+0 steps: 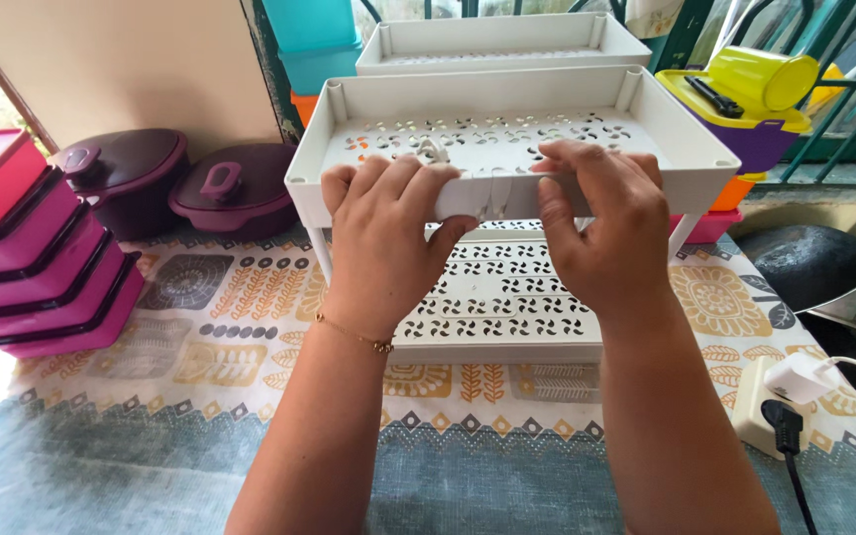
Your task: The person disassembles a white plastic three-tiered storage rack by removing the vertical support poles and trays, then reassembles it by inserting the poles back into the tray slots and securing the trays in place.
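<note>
Both hands point(388, 223) hide shelf point(507, 149) front, maybe clip.

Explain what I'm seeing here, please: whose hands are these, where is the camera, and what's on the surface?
This is a single view from a camera worn on a person's head, looking down at their own bare hands. The left hand and right hand both grip the front rim of a white perforated shelf tray standing on legs above a lower tray. These stand on a patterned cloth. To the left are stacked pink containers and two dark purple lidded pots. A white power strip lies at the right.
</note>
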